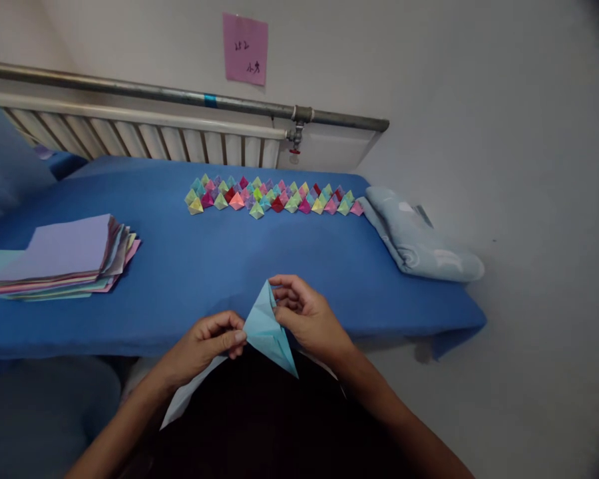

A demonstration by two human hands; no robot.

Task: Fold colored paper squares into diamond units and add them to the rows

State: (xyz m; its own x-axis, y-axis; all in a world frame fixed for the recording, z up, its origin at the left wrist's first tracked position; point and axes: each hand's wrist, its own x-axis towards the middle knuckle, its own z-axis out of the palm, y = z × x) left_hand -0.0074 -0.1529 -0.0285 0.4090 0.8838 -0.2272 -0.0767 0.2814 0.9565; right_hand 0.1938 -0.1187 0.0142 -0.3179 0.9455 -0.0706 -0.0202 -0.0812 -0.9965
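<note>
Between my two hands is a light blue sheet of origami paper (pixel 265 326), partly folded into a pointed, roughly triangular shape with creases across it. My left hand (pixel 217 340) pinches its left corner between thumb and fingers. At the upper right edge, my right hand (pixel 304 313) grips the paper, its thumb in front and its fingers curled behind. The paper is held up in front of my dark clothing, near the front edge of the blue-covered table (pixel 190 266). One point of the paper hangs down to the lower right.
Several rows of small folded paper pieces (pixel 277 203) in many colours stand at the back. A stack of coloured paper (pixel 64 249) lies at left, a folded light blue blanket (pixel 419 236) at right. Behind are a radiator (pixel 180 143), a pipe (pixel 130 88) and a pink note (pixel 245 50).
</note>
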